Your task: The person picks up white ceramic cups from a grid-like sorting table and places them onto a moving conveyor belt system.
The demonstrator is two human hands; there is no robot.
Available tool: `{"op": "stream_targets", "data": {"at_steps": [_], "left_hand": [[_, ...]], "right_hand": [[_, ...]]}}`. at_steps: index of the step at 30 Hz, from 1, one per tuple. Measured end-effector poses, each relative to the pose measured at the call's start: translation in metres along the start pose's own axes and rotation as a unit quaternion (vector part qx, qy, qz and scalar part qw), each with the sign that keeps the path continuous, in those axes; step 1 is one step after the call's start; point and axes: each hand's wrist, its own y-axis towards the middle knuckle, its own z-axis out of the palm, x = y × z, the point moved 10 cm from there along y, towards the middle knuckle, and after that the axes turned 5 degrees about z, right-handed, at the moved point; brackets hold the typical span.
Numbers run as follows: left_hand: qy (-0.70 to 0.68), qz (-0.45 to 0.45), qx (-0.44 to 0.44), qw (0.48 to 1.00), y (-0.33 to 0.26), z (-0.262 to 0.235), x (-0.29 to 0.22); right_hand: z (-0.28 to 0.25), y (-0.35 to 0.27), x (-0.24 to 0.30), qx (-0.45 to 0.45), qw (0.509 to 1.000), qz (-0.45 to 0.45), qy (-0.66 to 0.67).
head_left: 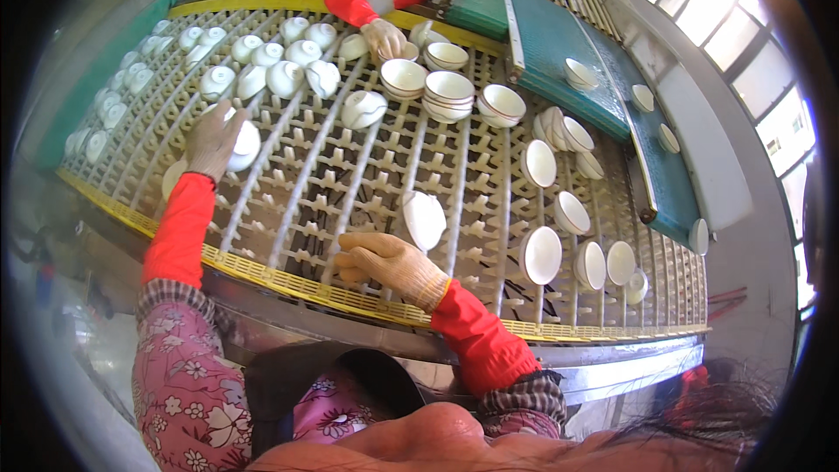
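- A wide pegged conveyor (288, 287) with yellow edges fills the middle of the frame, carrying many white bowls.
- At left of centre, the person's gloved left hand (210, 142) lies against a white bowl (246, 147); the glove hides part of it, so I cannot tell whether the fingers grip it.
- At lower centre, the gloved right hand (384, 267) has loosely bent fingers and no bowl visible in it. A tilted bowl (425, 219) sits just beside it. The two hands are well apart.
- Upturned bowls (286, 79) crowd the upper left; upright stacked bowls (448, 92) stand at upper centre, near a co-worker's gloved hand (384, 38). Tilted bowls (540, 255) are scattered at right, below a green belt (559, 61).
- The step in hand appears to be placing or adjusting single bowls among the pegs.
- The next move probably calls for steadying the left-hand bowl without knocking its neighbours, with the right hand free for the nearby one.
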Motion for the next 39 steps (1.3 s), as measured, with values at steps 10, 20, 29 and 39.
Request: {"op": "stream_targets", "data": {"at_steps": [10,20,29,39], "left_hand": [[-0.107,0.424,-0.075,0.896,-0.021,0.058,-0.226],[-0.007,0.267,0.122,0.956,0.071,0.214,-0.293],[-0.128,0.246,0.13,0.952,-0.002,0.164,-0.214],[-0.468,0.01,0.311,0.827,-0.073,0.131,-0.164]], "right_hand": [[0.009,0.004,0.007,0.011,0.999,0.005,0.044],[-0.001,-0.003,-0.008,-0.002,0.998,0.052,0.039],[0.002,-0.059,0.035,-0.073,0.943,-0.043,-0.32],[-0.04,-0.081,-0.003,-0.084,0.954,-0.042,-0.283]]}}
